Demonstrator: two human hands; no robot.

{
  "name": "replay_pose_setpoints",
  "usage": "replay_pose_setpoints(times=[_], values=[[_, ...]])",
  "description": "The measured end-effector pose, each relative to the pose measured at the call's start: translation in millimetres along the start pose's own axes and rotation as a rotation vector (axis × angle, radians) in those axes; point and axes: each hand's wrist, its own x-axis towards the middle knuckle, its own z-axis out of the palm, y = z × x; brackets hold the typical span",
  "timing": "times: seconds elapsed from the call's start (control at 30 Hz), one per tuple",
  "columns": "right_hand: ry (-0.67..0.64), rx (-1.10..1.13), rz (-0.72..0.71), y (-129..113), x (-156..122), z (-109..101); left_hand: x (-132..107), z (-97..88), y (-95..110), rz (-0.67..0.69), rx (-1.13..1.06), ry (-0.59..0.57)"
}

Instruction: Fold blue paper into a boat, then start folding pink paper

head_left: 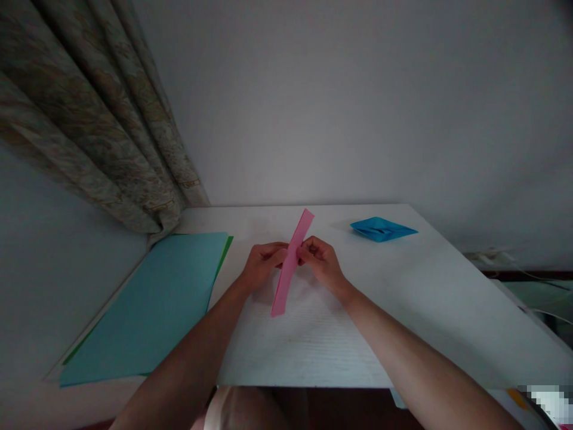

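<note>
A narrow folded strip of pink paper (286, 283) is held tilted above the white table, its far end leaning right. My left hand (265, 261) grips its left side near the middle, with the thumb toward me and the fingers partly behind the paper. On the opposite edge, my right hand (321, 258) pinches the strip between thumb and curled fingers. To the right, apart from both hands, lies a blue folded paper boat (380, 229).
Large sheets of light blue paper (156, 304), with green paper (224, 258) showing beneath, lie on the left of the white table (304, 358). A patterned curtain (111, 119) hangs at the left back corner. A plain wall (304, 107) stands behind the table.
</note>
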Motion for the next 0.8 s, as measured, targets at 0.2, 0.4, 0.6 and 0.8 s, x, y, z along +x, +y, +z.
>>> replay_pose_setpoints(times=[0.2, 0.4, 0.6, 0.8], values=[[-0.014, -0.022, 0.016, 0, -1, -1, -1, -2.9, -1, -0.002, 0.003, -0.040], [-0.012, -0.004, 0.013, 3, 0, -2, 0, -6.7, -5, 0.000, 0.028, -0.059], [-0.027, -0.007, 0.021, 2, -1, -3, 1, -12.3, -10, 0.020, -0.022, -0.119], [-0.046, 0.014, 0.013, 2, -1, -3, 1, -12.9, -8, 0.010, -0.041, -0.154]])
